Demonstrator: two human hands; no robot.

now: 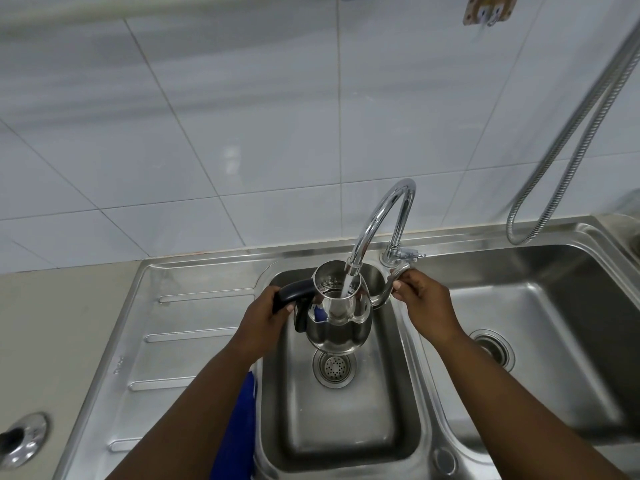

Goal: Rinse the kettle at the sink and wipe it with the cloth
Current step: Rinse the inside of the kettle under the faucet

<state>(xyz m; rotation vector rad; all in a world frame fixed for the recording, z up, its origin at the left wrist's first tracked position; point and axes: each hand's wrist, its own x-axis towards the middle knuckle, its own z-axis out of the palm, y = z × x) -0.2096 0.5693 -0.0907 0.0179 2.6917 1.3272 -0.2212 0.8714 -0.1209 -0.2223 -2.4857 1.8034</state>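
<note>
A shiny steel kettle [341, 318] with a black handle hangs over the small left sink basin [346, 427], its top open. Water streams from the curved chrome tap [381, 216] straight into it. My left hand [266, 317] is shut on the kettle's black handle. My right hand [424, 303] grips the tap's lever [398, 275] at the base of the tap. A blue cloth [240, 424] lies on the sink's edge beneath my left forearm, partly hidden by it.
A ribbed steel draining board [166, 341] spreads to the left. A larger second basin [540, 334] lies to the right. A flexible metal hose [568, 140] hangs down the tiled wall at the right. A round metal kettle base [24, 439] sits on the counter at the lower left.
</note>
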